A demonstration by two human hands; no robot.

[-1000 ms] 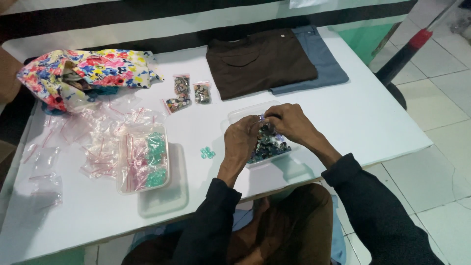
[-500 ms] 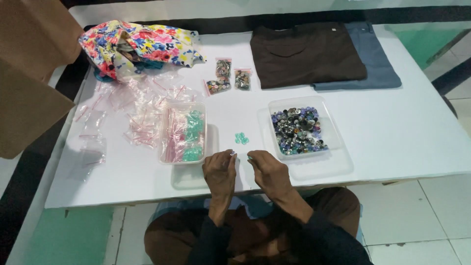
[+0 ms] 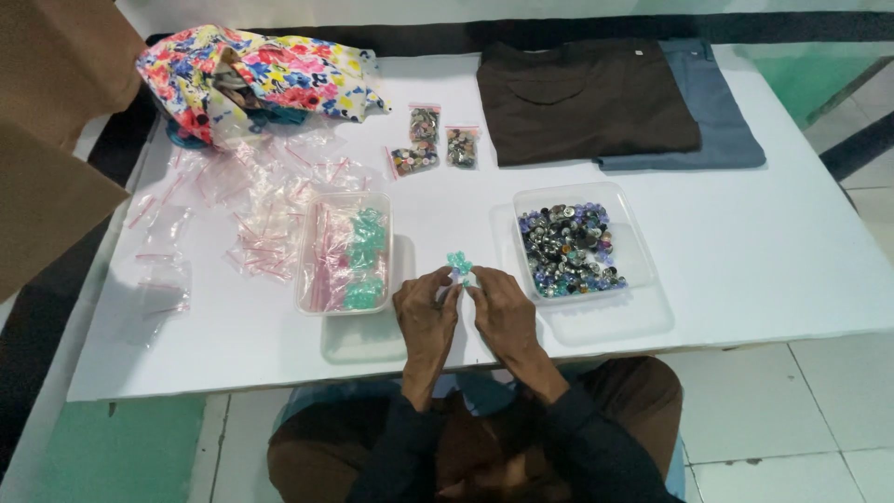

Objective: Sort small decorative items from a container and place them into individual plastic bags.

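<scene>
My left hand and my right hand rest side by side on the white table, near its front edge. Their fingertips are pinched together and meet just below a small heap of teal buttons. Whatever sits between the fingertips is too small to make out. To the right of my right hand stands a clear tray of mixed dark, silver and blue buttons. Left of my left hand is a clear tray with pink-striped little bags and teal buttons.
Loose small clear bags are strewn over the left side. A floral cloth bag lies at the back left. Three filled button bags lie mid-table. A folded brown shirt over blue cloth lies at the back right. Brown cardboard stands at the left.
A second ago both hands were in the mixed-button tray. They drew back to the table's front edge, then moved forward to the teal buttons. The camera view shifted and now looks straighter down.
</scene>
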